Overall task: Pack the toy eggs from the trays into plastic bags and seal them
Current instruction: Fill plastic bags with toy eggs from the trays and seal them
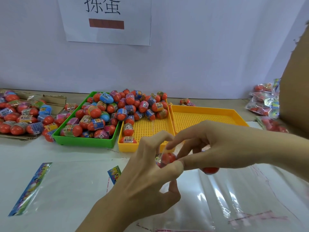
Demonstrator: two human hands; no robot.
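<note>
place: a packing station in a small workshop | wall: a paper sign (107,19) with two large Chinese characters is hanging over the tabletop (50,153) | stock: toy eggs (107,113) are piling up in bulk in coloured trays (83,141) | output: filled bags (264,101) are stacking up at the right.

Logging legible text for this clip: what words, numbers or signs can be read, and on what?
"拣蛋": paper sign on the wall, above a blank red bar.
"6+": egg label in the green tray.
"6+": egg label in the yellow tray.
Other egg wrappers, barcodes, bag headers: too blurred.
</note>
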